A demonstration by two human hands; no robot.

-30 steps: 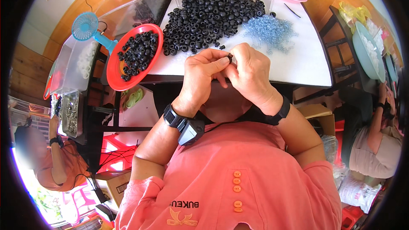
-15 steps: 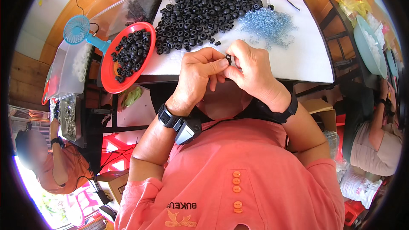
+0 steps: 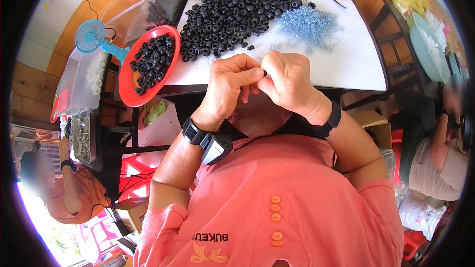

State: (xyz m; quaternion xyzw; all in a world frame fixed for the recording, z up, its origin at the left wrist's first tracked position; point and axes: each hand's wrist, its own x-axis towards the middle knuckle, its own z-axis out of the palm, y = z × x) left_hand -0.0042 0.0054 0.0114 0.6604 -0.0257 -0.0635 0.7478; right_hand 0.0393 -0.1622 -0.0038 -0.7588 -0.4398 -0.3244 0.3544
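On that white tabletop (image 3: 354, 71) there's a big heap of hollow black parts (image 3: 232, 17), a blue pile of fine bits (image 3: 308, 23) beside it. Nearer, the left hand (image 3: 228, 82) and right hand (image 3: 293, 82) meet, pinching between them a mostly hidden dark piece (image 3: 265, 73).

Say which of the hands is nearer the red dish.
Left. The left hand is right of the red dish, not touching it; the right hand is farther right, past the left.
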